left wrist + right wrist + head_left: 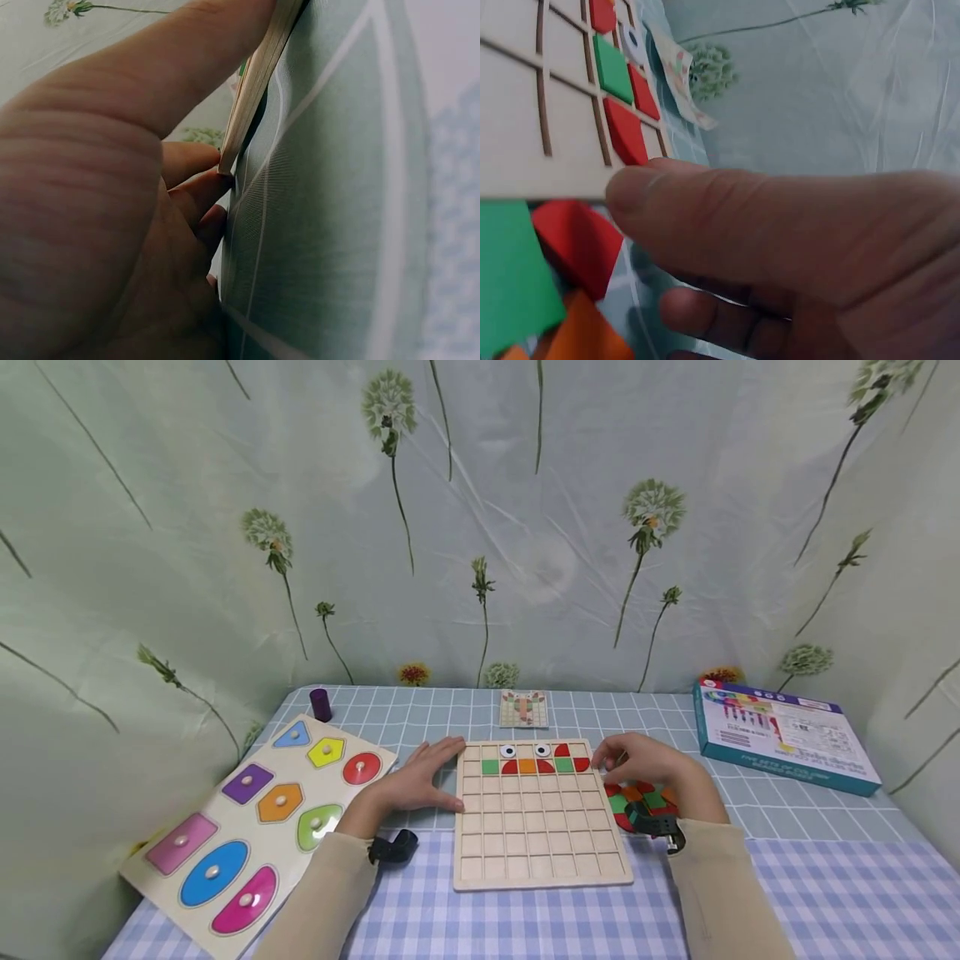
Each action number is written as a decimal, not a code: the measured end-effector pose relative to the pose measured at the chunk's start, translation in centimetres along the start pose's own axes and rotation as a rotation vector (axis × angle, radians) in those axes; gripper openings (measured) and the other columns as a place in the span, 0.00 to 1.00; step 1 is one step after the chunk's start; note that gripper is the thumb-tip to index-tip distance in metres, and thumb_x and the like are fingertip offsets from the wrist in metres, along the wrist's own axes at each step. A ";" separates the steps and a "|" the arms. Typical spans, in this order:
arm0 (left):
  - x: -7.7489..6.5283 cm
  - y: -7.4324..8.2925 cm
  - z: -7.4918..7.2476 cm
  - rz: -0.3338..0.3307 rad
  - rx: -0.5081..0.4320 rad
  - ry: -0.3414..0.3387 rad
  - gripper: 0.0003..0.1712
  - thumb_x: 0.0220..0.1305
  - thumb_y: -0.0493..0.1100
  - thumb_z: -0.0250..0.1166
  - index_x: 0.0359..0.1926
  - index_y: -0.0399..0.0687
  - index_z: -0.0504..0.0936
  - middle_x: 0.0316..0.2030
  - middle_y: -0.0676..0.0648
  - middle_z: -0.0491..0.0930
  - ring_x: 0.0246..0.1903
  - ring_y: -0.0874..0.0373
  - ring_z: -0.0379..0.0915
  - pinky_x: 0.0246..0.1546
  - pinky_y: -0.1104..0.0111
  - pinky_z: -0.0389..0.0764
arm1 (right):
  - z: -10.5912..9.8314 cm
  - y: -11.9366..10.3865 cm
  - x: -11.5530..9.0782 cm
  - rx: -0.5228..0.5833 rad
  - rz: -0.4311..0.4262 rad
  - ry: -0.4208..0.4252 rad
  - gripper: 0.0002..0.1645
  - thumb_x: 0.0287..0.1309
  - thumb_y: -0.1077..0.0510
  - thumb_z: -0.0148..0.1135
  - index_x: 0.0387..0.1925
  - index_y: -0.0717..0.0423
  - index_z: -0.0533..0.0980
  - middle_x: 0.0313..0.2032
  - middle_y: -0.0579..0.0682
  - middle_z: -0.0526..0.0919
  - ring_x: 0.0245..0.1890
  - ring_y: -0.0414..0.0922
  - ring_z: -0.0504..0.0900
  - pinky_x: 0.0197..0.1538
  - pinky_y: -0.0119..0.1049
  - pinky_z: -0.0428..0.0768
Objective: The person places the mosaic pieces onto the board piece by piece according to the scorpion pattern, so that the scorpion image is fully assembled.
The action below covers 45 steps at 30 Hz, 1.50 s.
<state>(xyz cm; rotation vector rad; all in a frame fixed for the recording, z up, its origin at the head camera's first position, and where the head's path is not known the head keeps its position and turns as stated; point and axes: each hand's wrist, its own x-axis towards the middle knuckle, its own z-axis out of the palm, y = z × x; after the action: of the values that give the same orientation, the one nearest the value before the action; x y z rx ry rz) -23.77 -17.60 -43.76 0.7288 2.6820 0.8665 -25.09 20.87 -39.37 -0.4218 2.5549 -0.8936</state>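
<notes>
A wooden grid board (540, 843) lies flat before me, with red, green and orange tiles and two eye tiles in its far rows. My left hand (420, 777) rests along the board's left edge, fingers spread, thumb lower down; in the left wrist view the fingertips touch the board's side (255, 90). At the far right edge is my right hand (637, 758), fingers loosely bent. Its thumb tip is on the board's rim, the index finger mostly hidden behind it, right by a red tile (626, 131). A pile of loose tiles (637, 802) lies under the right wrist.
A pattern card (524, 709) stands behind the board. To the left lies a shape puzzle board (255, 843) with knobbed pieces, near a purple cylinder (320, 704). A flat box (783, 735) sits at the right. A flowered curtain hangs behind the table.
</notes>
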 end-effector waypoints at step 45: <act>0.1 0.0 0.2 -0.027 0.020 0.003 0.59 0.52 0.57 0.76 0.78 0.47 0.56 0.78 0.44 0.53 0.80 0.45 0.40 0.79 0.45 0.36 | 0.2 1.9 0.0 0.034 0.032 0.062 0.13 0.56 0.60 0.71 0.38 0.57 0.74 0.30 0.50 0.74 0.33 0.46 0.74 0.36 0.34 0.74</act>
<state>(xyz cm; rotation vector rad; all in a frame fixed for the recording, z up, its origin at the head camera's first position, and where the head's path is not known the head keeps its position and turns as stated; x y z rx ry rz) -23.82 -17.42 -43.86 0.6948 2.7010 0.8357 -25.28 22.25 -40.71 -0.3470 2.5911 -0.9513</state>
